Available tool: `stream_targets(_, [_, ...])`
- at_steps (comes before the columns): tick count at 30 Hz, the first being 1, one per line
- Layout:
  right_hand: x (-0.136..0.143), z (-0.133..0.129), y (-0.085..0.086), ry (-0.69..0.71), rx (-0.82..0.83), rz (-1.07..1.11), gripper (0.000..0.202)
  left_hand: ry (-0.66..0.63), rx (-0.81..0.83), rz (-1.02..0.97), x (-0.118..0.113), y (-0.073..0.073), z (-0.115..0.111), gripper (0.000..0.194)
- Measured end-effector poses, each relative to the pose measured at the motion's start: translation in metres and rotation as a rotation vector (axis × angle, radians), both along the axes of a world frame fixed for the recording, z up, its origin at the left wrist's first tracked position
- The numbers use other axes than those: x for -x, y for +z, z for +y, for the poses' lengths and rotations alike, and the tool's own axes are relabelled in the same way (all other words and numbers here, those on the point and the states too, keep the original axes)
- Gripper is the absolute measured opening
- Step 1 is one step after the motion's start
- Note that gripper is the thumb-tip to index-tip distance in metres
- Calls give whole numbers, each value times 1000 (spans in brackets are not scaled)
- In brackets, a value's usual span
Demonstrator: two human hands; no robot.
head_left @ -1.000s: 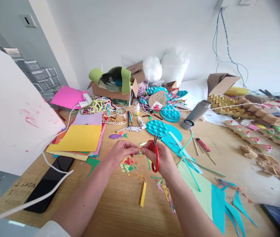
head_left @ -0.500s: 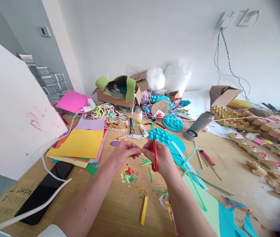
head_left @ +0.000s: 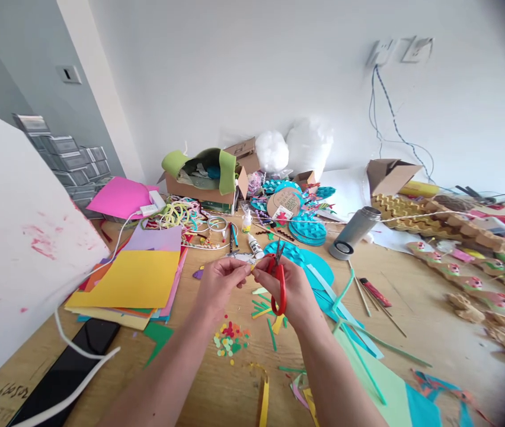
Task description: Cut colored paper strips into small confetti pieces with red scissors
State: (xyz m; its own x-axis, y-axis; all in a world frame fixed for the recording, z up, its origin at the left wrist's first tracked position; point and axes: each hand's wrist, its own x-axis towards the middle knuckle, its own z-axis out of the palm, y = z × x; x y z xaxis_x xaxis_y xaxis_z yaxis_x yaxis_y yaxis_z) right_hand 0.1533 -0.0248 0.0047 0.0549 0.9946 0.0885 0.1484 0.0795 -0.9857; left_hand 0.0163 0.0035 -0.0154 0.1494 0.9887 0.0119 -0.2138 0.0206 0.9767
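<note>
Near the middle of the frame, the person's left hand [head_left: 222, 283] pinches a tiny yellow scrap [head_left: 252, 267], its grip narrow; the right hand [head_left: 294, 287] meets it with thumb and finger, its grip around red-handled scissors [head_left: 283, 287], blades upward. Below, paper dots [head_left: 230, 339] lie on the bench [head_left: 203, 385], left of green strips [head_left: 272, 335]; a yellow strip [head_left: 264, 400] lies at bottom centre.
</note>
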Motion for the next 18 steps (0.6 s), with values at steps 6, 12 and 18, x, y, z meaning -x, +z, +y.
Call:
stream_targets(6, [2,1,-2,-23,-4,58,29,-20,13,11,-1,0,-2,14])
stream_targets(12, [0,1,1,-73,11,8,24,-75,16,86,4,6,-2,14])
stream_targets(18, [-3,0,-4,15,-24,-142,13,-141,-70,235,13,9,-1,14])
